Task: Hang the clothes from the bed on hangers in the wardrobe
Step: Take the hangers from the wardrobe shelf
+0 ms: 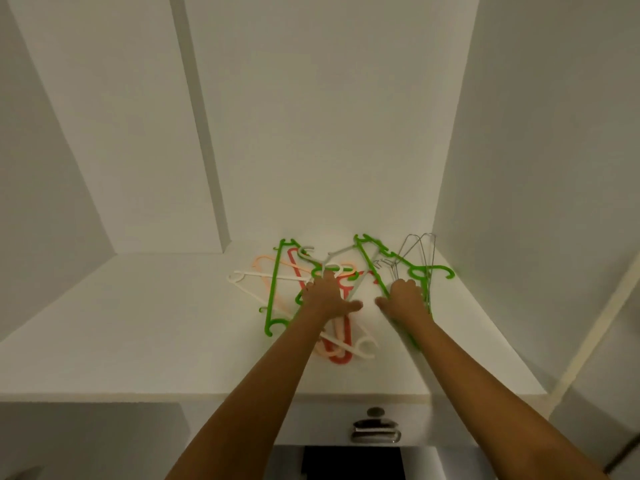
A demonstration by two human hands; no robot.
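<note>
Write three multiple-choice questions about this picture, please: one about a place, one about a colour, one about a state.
1. Where do the hangers lie? A. on the white shelf B. on a rail C. on the floor
2. Which colour is the hanger at the right hand? A. blue B. green C. black
3. What do the hangers carry? A. shirts B. trousers C. nothing
Answers: A, they lie flat on the shelf; B, the green hanger lies at the right hand; C, every hanger is bare.
</note>
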